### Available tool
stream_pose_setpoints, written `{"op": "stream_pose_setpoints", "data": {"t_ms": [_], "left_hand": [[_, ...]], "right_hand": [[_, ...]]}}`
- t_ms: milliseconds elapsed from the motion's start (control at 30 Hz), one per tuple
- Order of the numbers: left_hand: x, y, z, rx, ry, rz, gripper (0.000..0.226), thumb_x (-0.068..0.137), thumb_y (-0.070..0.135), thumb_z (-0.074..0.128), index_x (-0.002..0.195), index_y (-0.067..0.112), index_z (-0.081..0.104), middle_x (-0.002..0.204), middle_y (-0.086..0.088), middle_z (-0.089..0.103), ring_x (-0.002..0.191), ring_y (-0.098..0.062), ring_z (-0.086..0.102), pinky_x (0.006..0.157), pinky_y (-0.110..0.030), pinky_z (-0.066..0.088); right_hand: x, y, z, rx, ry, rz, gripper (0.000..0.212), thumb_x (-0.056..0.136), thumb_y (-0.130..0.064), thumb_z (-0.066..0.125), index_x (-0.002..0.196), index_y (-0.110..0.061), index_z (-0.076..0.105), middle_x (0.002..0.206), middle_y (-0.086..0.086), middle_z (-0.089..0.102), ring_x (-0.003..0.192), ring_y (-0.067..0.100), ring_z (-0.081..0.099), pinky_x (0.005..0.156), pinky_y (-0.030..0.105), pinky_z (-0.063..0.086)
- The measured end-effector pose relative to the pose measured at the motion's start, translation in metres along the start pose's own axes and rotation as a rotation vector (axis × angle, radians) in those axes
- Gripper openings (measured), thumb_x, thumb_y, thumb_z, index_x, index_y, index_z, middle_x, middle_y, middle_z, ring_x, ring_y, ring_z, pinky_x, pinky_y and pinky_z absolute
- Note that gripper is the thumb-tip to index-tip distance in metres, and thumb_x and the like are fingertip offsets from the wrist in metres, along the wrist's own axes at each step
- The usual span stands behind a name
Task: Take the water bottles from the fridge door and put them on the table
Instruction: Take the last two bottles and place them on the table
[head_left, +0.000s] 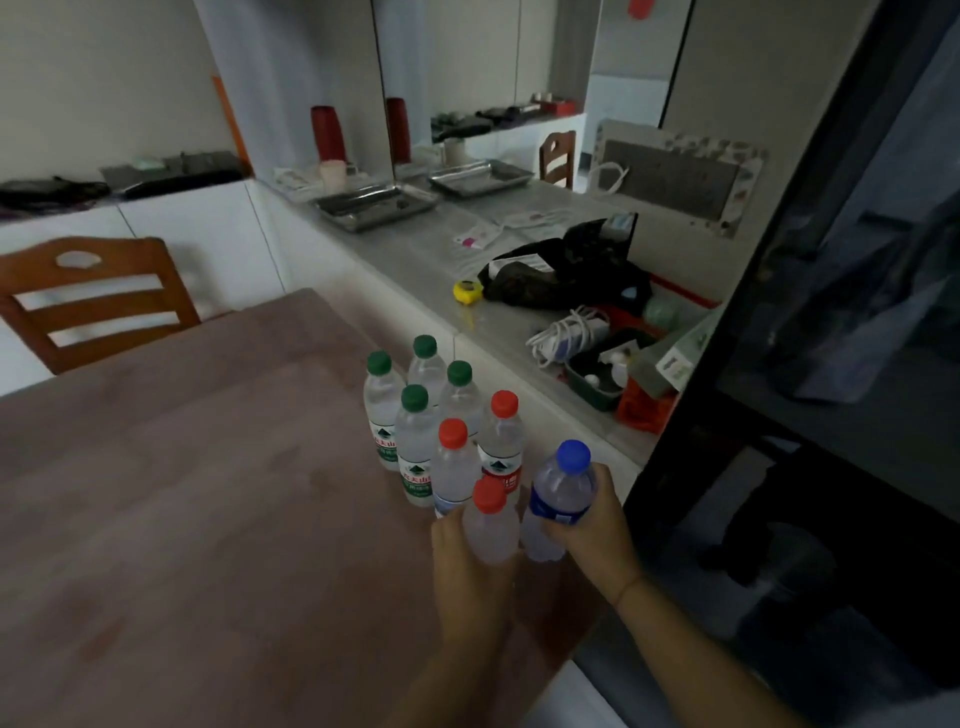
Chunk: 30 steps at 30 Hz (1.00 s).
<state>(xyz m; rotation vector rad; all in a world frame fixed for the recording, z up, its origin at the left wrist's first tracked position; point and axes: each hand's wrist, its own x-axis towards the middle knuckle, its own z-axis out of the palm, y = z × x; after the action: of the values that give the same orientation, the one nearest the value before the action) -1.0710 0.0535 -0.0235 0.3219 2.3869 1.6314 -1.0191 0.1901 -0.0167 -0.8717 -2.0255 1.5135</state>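
Both hands setting two more water bottles down at the near edge of the cluster on the table (182, 493).

We have the left hand (470, 566) with fingers wrapped around a red-cap bottle (491, 525), and the right hand (592, 525) with fingers closed around a blue-cap bottle (558, 499); both sit just beside six bottles already standing upright, four green caps (415, 397) behind and two red caps (452, 434) nearer us. The fridge (779, 415) is dark, right of the hands, its door contents unreadable. To do this well we'd lower each base flat onto the wood, keep clear of the neighbours so none tip, stay off the table's right edge, and only loosen the fingers once each bottle stands steady.
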Motion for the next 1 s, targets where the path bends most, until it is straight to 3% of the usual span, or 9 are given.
{"op": "stream_pose_setpoints", "data": {"t_ms": [67,133,233,433,600,700,800,900,1000], "left_hand": [[0.006,0.002,0.011,0.047,0.031,-0.004,0.053,0.068,0.014,0.080,0.112,0.022,0.052,0.109,0.016,0.048,0.096,-0.007,0.050,0.082,-0.025,0.046],[0.006,0.005,0.017,-0.005,0.088,0.010,0.054,0.069,0.012,0.079,0.113,0.023,0.050,0.106,0.021,0.047,0.097,-0.006,0.052,0.087,-0.030,0.049],[0.011,0.007,0.027,-0.004,0.126,0.036,0.051,0.068,0.013,0.080,0.107,0.027,0.050,0.102,0.023,0.045,0.096,-0.009,0.056,0.084,-0.034,0.052],[0.014,-0.006,0.033,-0.030,0.148,0.013,0.067,0.062,0.017,0.084,0.116,0.027,0.046,0.108,0.011,0.050,0.102,-0.012,0.056,0.084,-0.031,0.053],[0.012,-0.013,0.031,-0.056,0.110,0.002,0.070,0.060,0.023,0.084,0.116,0.035,0.044,0.114,0.010,0.055,0.104,-0.011,0.057,0.083,-0.034,0.055],[0.010,-0.013,0.028,-0.081,0.075,-0.020,0.070,0.064,0.022,0.084,0.121,0.034,0.045,0.118,0.009,0.058,0.107,-0.013,0.058,0.083,-0.032,0.056],[0.010,-0.011,0.024,-0.115,0.028,-0.010,0.068,0.069,0.019,0.082,0.125,0.030,0.045,0.121,0.011,0.056,0.109,-0.009,0.055,0.086,-0.025,0.053],[0.010,-0.009,0.019,-0.084,-0.007,0.010,0.066,0.070,0.019,0.082,0.121,0.036,0.042,0.114,0.019,0.053,0.103,0.002,0.054,0.074,-0.007,0.047],[0.010,-0.011,0.017,-0.042,-0.024,0.012,0.069,0.068,0.023,0.084,0.117,0.037,0.038,0.113,0.019,0.051,0.104,0.000,0.052,0.076,-0.009,0.046]], "right_hand": [[0.015,0.007,0.001,0.004,-0.033,0.002,0.063,0.062,0.000,0.082,0.111,-0.019,0.046,0.114,0.001,0.059,0.108,0.022,0.057,0.088,0.034,0.052],[0.020,0.008,0.002,0.018,-0.053,0.000,0.065,0.061,-0.001,0.083,0.112,-0.020,0.048,0.119,0.002,0.059,0.111,0.022,0.057,0.091,0.033,0.052],[0.027,0.011,0.004,0.035,-0.108,-0.006,0.066,0.062,0.000,0.082,0.113,-0.024,0.046,0.120,-0.002,0.058,0.115,0.017,0.054,0.088,0.020,0.048],[0.041,0.019,0.000,0.045,-0.236,0.010,0.075,0.063,0.001,0.082,0.122,-0.023,0.043,0.124,-0.005,0.052,0.119,0.015,0.049,0.087,0.016,0.045],[0.048,0.023,-0.002,0.016,-0.320,0.031,0.083,0.065,-0.001,0.082,0.135,-0.018,0.040,0.136,0.001,0.051,0.127,0.018,0.046,0.103,0.035,0.043],[0.050,0.026,-0.002,0.003,-0.322,0.070,0.079,0.064,-0.003,0.082,0.130,-0.022,0.044,0.134,0.004,0.054,0.126,0.022,0.049,0.105,0.042,0.042],[0.051,0.025,-0.001,-0.023,-0.323,0.079,0.080,0.064,-0.003,0.082,0.132,-0.019,0.043,0.133,0.006,0.055,0.124,0.022,0.051,0.105,0.043,0.043],[0.051,0.024,0.001,-0.030,-0.312,0.097,0.079,0.064,-0.003,0.083,0.131,-0.016,0.043,0.131,0.006,0.056,0.121,0.022,0.052,0.101,0.039,0.045],[0.046,0.027,0.001,-0.022,-0.299,0.130,0.077,0.062,-0.006,0.083,0.128,-0.018,0.046,0.125,0.002,0.059,0.119,0.022,0.055,0.096,0.035,0.048]]}}
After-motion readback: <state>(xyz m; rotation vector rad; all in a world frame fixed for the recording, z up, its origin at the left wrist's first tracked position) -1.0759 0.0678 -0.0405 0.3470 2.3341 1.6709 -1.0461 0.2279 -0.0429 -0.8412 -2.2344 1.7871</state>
